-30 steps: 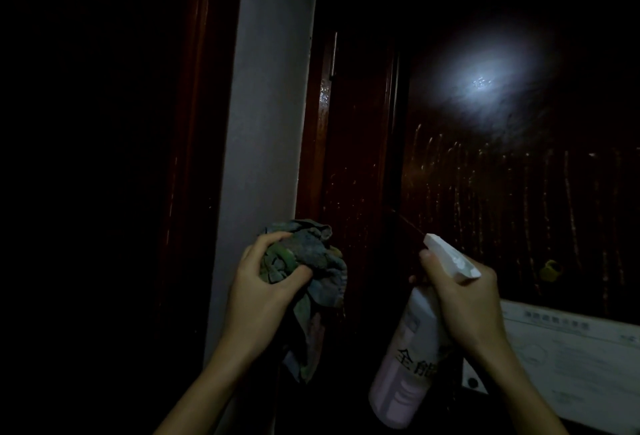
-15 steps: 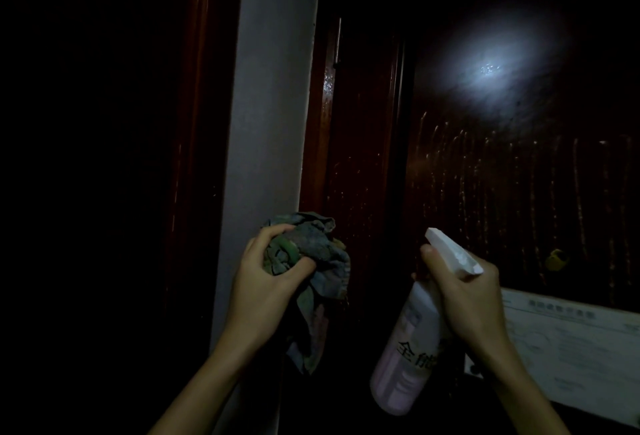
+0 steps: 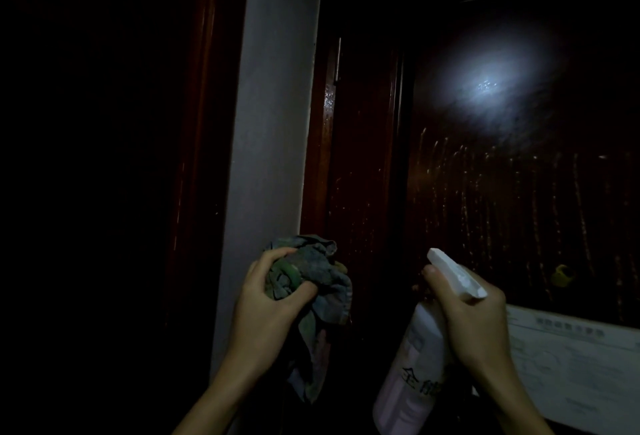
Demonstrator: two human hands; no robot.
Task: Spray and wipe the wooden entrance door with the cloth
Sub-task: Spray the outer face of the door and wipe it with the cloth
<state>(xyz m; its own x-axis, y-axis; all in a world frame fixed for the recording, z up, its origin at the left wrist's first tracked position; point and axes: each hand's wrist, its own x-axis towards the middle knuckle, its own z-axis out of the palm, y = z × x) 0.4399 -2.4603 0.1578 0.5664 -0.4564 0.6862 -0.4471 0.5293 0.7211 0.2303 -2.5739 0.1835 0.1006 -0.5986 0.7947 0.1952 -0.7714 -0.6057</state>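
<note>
Barely moved: my left hand [image 3: 266, 303] grips the cloth [image 3: 311, 261] at 6 o'clock, right hand [image 3: 474, 324] the spray bottle [image 3: 408, 375]; door [image 3: 502, 209] streaked, wipe next

The door [image 3: 502, 192] is dark reddish-brown wood with a glossy, varnished finish that throws back a bright patch of light and shows thin wet streaks running down it. The frame [image 3: 318, 175] beside it has the same shiny wood look. The wall strip [image 3: 270, 123] is matt, pale and smooth. The cloth [image 3: 311, 282] is soft, crumpled, faded fabric. The spray bottle [image 3: 412, 375] is smooth pale plastic with a white plastic head. The notice [image 3: 571, 365] is matt white printed paper.
</note>
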